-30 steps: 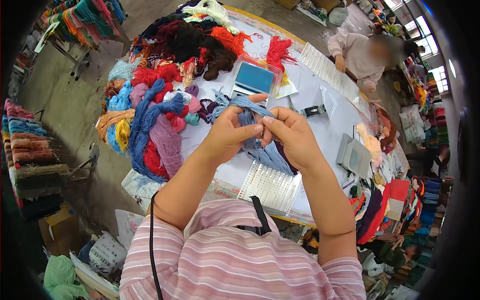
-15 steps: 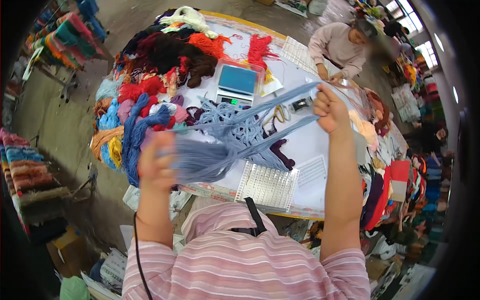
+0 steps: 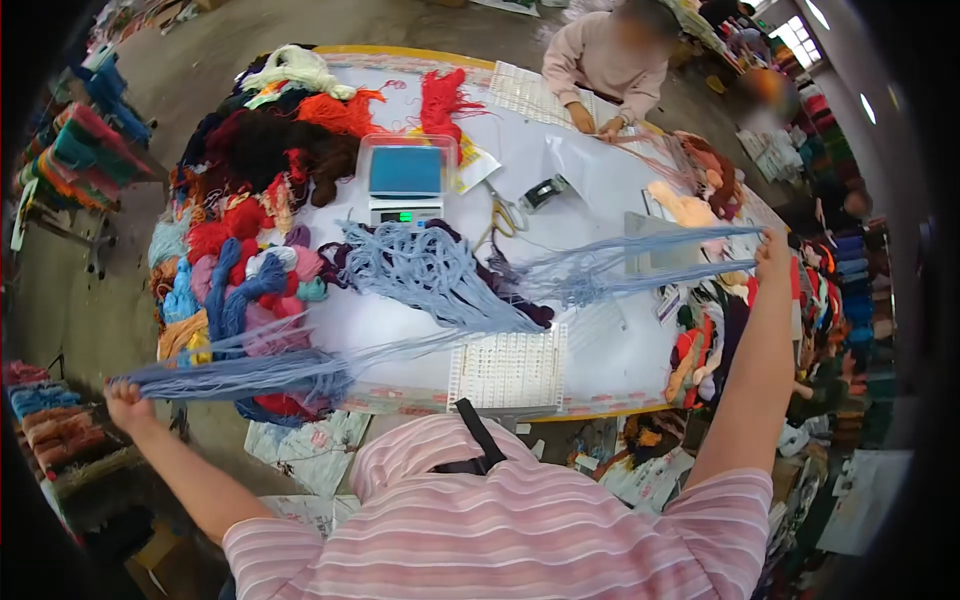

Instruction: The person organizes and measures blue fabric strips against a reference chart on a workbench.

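**Pale-blue yarn (image 3: 210, 380) stretching across the table (image 3: 520, 150)**

Its blurred middle is becoming hard to trace beside the blue pile (image 3: 430, 268). The left hand (image 3: 130, 405) and right hand (image 3: 771, 257) are gripping opposite ends, spreading wider than half a second ago.

Your dusty-blue yarn (image 3: 230, 378) stretches slantwise across the frame, gathered thickly at lower left, thinning to sparse strands near the centre, then spreading into tangled, separated strands toward the right.

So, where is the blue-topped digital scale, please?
In the head view, the scale sits left of centre on the white table, beyond the tangled light-blue yarn.
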The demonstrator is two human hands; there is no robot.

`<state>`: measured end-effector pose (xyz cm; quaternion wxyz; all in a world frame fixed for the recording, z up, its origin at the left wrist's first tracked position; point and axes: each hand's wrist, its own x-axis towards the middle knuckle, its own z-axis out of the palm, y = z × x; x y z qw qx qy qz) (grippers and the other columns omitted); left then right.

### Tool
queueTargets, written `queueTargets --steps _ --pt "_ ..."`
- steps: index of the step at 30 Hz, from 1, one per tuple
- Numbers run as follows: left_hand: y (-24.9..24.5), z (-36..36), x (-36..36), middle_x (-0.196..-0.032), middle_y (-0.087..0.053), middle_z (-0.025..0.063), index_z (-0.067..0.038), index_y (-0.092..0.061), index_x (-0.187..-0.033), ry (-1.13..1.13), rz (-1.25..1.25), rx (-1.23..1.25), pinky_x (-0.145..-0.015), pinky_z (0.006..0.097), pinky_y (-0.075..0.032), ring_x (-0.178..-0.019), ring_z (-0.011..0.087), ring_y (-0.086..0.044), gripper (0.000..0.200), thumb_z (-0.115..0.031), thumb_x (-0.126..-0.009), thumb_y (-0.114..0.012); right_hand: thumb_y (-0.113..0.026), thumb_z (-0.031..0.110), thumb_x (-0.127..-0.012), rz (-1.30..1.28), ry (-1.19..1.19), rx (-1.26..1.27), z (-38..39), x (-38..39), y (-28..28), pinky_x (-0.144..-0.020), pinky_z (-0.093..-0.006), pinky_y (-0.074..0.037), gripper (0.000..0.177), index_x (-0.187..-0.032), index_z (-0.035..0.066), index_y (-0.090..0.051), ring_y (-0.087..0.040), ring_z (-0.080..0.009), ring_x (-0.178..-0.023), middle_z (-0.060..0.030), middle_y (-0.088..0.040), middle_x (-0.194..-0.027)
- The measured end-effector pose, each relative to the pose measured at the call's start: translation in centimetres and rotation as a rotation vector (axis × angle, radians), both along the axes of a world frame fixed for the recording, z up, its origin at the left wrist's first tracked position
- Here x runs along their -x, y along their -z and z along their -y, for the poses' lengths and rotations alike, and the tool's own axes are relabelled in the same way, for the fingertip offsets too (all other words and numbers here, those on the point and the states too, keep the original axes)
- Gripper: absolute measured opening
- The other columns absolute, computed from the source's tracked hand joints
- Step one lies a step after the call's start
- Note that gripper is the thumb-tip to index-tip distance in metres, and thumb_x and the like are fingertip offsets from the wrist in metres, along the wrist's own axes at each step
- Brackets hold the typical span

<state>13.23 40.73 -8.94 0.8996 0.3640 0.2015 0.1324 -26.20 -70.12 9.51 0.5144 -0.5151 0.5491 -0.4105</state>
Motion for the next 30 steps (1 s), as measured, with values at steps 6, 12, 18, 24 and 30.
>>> queueTargets --steps 6,12,18,24,30 --pt "8.5 -10.7 -2.0 -0.063 -0.03 0.0012 -0.006 -0.041 -0.082 0.203 0.333 0.141 -0.051 0.0268 -0.028 -0.055 0.0129 -0.03 0.007 -0.009 -0.088 -0.039 -0.065 0.019 -0.08 -0.2 -0.21 0.049 -2.5 2.0 -7.0 -0.034 -0.0214 -0.019 0.015 -0.071 0.015 -0.054 -0.031 -0.0034 -0.042 0.0073 -0.035 -0.053" --pt "-1.1 13.2 0.3 -0.079 -0.037 0.0037 0.004 -0.043 -0.121 0.191 0.492 0.568 -0.056 0.0236 -0.034 -0.063 0.0124 -0.038 0.034 0.002 -0.088 -0.048 -0.062 0.011 -0.084 -0.361 -0.652 0.276 -10.2 -7.8 -11.6 -0.045 -0.0211 -0.031 0.009 -0.087 0.003 -0.06 -0.042 -0.0064 -0.049 0.0025 -0.048 -0.06" --pt "-8.4 30.7 3.3 -0.075 -0.038 0.0022 -0.004 -0.046 -0.092 0.722 0.374 1.068 -0.052 0.0247 -0.035 -0.059 0.0104 -0.038 0.013 -0.014 -0.097 -0.04 -0.059 0.031 -0.084 -0.468 -0.666 0.689 -11.1 -17.1 -17.9 -0.064 -0.0241 -0.036 0.018 -0.085 0.014 -0.064 -0.05 -0.0052 -0.071 0.0057 -0.059 -0.078" --pt "-4.6 34.2 3.8 -0.074 -0.037 0.0012 -0.002 -0.048 -0.09 0.694 0.189 1.056 -0.048 0.0216 -0.033 -0.058 0.0092 -0.036 0.021 -0.019 -0.098 -0.039 -0.06 0.032 -0.087 -0.262 -0.901 0.59 -14.4 -26.2 -20.4 -0.045 -0.0129 -0.029 0.024 -0.088 0.009 -0.065 -0.045 0.0004 -0.057 0.0047 -0.057 -0.071" --pt "-0.1 34.6 5.6 -0.079 -0.038 0.0033 0.0 -0.052 -0.109 0.497 0.032 0.876 -0.055 0.0227 -0.036 -0.063 0.0114 -0.037 0.023 -0.014 -0.097 -0.038 -0.056 0.019 -0.09 0.0 -1.021 0.47 -20.0 -35.8 -13.7 -0.067 -0.0182 -0.05 0.018 -0.098 0.003 -0.062 -0.062 -0.0071 -0.07 -0.0028 -0.065 -0.083"
